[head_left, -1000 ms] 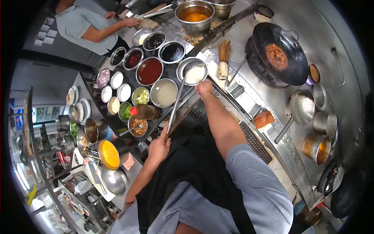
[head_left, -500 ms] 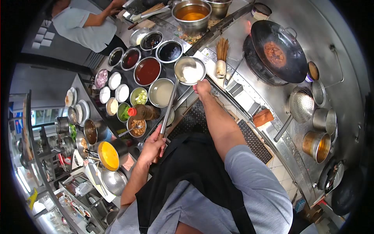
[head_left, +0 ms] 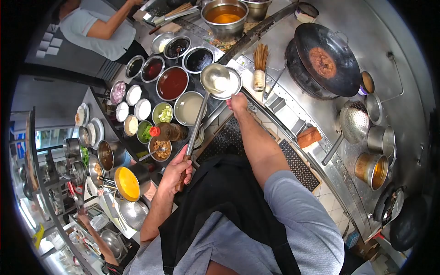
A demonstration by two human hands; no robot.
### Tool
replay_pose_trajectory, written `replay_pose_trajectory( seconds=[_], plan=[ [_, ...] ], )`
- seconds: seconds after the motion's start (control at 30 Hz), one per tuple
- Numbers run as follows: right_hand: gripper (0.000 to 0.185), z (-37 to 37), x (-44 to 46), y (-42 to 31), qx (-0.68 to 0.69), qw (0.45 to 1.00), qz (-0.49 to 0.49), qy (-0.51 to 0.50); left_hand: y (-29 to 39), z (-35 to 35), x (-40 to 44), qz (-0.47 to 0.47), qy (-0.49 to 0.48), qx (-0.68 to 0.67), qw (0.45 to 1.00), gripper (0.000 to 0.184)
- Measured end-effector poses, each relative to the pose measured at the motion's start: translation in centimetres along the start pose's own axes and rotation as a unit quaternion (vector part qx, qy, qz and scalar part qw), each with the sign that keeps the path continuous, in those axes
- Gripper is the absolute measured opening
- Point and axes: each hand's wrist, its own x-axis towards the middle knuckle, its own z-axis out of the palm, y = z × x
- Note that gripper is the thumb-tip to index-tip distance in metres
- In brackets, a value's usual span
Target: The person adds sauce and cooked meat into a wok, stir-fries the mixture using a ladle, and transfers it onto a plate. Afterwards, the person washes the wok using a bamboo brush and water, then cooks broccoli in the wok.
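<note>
The ladle [head_left: 213,75] has moved a little leftward, so that now it covers only part of the bowl [head_left: 239,79], while the left hand [head_left: 178,173] is wrapped around its handle and the right hand [head_left: 237,104] grips the bowl's near edge.

From my remote feed, the steel tabletop [head_left: 279,40] at frame right carries a perforated strainer [head_left: 354,120] and a metal pot [head_left: 365,170]; left of centre, a dark tabletop [head_left: 151,91] bears a bowl of red sauce [head_left: 172,83] and a red-capped bottle [head_left: 173,132].

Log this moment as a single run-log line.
left hand: holds ladle | right hand: holds metal bowl at rim | ladle: head at bowl | wok: brown food inside
</note>
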Motion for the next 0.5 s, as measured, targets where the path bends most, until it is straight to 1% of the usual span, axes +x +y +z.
replay_pose_trajectory(
  seconds=[0.1,0.2,0.33,0.4,0.47,0.5],
  plan=[
    [0.013,-0.1,0.0,0.2,0.000,1.000,0.005,0.004,0.4,0.2,-0.1,-0.010,-0.003,-0.018,1.000,0.068],
    [0.015,-1.3,-0.9,0.1,-0.022,1.000,0.000,-0.019,1.1,0.8,-0.5,-0.022,-0.018,-0.043,0.999,0.068],
    [0.021,-6.7,-3.0,3.3,-0.060,0.991,-0.118,0.005,3.3,2.7,-1.8,-0.039,-0.013,-0.044,0.998,0.067],
    [0.023,-11.9,-3.4,7.6,-0.047,0.981,-0.174,0.064,4.5,3.7,-1.6,-0.044,-0.073,-0.071,0.994,0.066],
    [0.017,-18.8,-7.8,8.3,-0.104,0.971,-0.178,0.118,6.2,6.1,-1.2,-0.051,-0.090,-0.073,0.992,0.066],
    [0.019,-22.3,-10.2,8.3,-0.168,0.947,-0.202,0.186,7.2,7.8,-0.8,-0.056,-0.112,-0.070,0.990,0.065]
  ],
)
